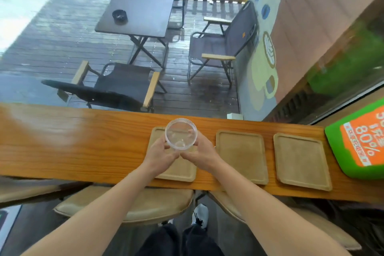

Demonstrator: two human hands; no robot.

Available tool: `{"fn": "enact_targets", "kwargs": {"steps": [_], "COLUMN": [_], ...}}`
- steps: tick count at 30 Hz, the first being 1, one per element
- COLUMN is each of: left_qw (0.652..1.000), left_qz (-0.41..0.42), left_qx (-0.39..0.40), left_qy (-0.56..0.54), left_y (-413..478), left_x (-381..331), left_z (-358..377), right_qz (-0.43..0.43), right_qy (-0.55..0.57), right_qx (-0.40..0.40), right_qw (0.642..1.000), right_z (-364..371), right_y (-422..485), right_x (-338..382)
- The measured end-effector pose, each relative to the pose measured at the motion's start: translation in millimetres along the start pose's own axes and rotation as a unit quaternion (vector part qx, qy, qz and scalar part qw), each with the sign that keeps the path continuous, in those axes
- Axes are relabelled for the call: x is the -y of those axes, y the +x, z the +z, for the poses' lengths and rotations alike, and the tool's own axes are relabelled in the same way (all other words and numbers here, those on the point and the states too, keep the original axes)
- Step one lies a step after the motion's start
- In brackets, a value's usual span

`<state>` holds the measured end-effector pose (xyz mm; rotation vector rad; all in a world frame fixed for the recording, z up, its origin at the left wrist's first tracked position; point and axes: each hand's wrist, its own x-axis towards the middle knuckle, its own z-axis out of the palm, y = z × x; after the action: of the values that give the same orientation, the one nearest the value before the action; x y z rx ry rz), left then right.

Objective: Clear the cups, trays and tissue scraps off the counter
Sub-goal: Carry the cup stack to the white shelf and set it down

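Here I hold the clear round plastic cup [181, 134] between my left hand [161, 155] and right hand [202, 153], above the leftmost tan rectangular tray [182, 172] on the wooden desk [83, 141].

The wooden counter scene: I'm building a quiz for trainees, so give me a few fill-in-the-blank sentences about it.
1. The long wooden counter carries ___ flat tan rectangular trays.
2. The clear plastic cup is held by ___ hands.
3. The cup is above the ___ tray of the row.
4. The green and orange sign lies at the counter's ___ end.

Missing words: three; both; leftmost; right
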<state>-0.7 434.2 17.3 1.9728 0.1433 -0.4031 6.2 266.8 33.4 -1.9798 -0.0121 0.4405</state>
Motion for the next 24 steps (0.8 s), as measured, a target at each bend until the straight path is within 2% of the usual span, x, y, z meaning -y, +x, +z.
{"fn": "enact_targets", "kwargs": {"steps": [4,8,15,19,24], "left_qw": [0.996,0.981,0.923,0.887,0.871], "left_qz": [0.086,0.182,0.343,0.395,0.407], "left_qx": [0.01,0.048,0.173,0.238,0.274], "left_qy": [0.022,0.045,0.007,0.001,-0.016], "left_y": [-6.2,-4.6,-39.9,-70.3,-116.7], "left_x": [-54.2,-112.2,-172.6,-173.7,-176.1], "left_z": [0.8,13.9,55.2,83.5,120.7], "right_qz": [-0.036,-0.058,-0.03,-0.004,0.017], "right_qy": [-0.015,-0.024,0.008,0.042,0.064], "right_qx": [-0.054,-0.15,-0.308,-0.376,-0.427], "right_qw": [0.998,0.987,0.951,0.926,0.902], "right_z": [-38.1,-83.7,-115.3,-109.1,-106.0], "right_y": [-22.9,-63.3,-149.9,-204.3,-264.7], "right_x": [36.5,66.2,68.6,56.5,43.0]}}
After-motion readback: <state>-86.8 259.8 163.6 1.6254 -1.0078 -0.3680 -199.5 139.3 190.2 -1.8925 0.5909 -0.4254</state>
